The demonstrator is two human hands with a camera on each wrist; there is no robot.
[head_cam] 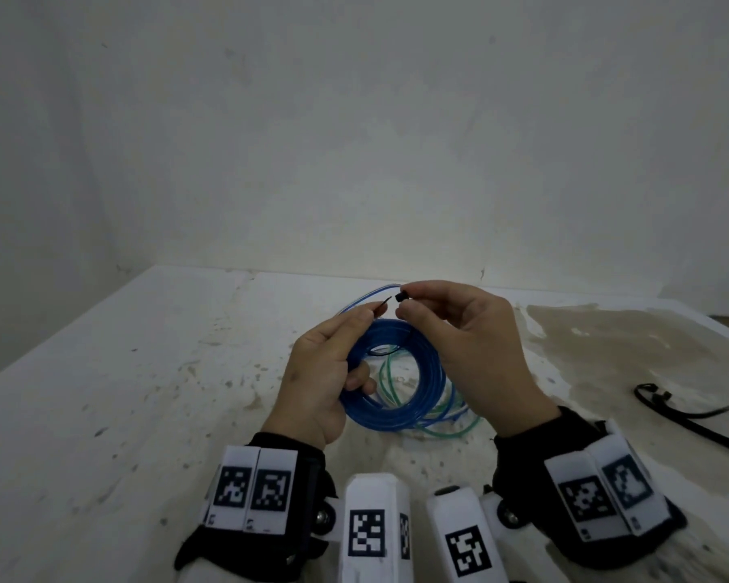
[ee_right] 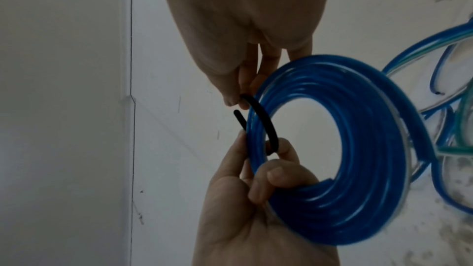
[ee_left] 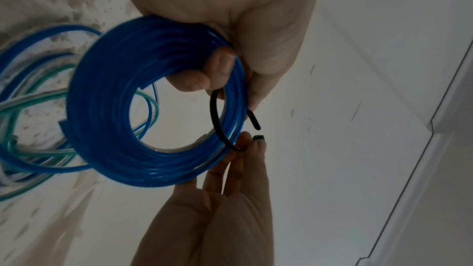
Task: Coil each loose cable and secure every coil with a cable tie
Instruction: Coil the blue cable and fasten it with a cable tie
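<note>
1. Blue coil [head_cam: 390, 372] was fully wound and held in the air above the middle of the table [head_cam: 102, 393], toward its far edge. I judged the coiling of this cable finished.

2. My left hand [head_cam: 320, 380] gripped the coil's rim, fingers curled through the loop, and also pinched the pointed tail of the black cable tie [ee_left: 220, 120] between thumb and forefinger.

3. My right hand [head_cam: 472, 342] pinched the tie's square head at the fingertips [ee_left: 245, 143], just above the coil's far rim.

4. The tie passed around the coil's bundle. Tail and head were close, tips nearly meeting, but not threaded; a small gap showed in both wrist views. So the coil was wrapped, not yet locked.

5. Left on this coil, by my judgement: feed tail into head, pull snug.

6. Loose cables [head_cam: 434, 418], blue, green and pale strands, lay in a tangle on the table below the coil. None looked coiled or tied. How many there were I could not tell.

7. Spare ties [head_cam: 682, 414] lay near the table's right edge, well apart from the hands.

8. Overall estimate: early; no coil visibly secured.
</note>
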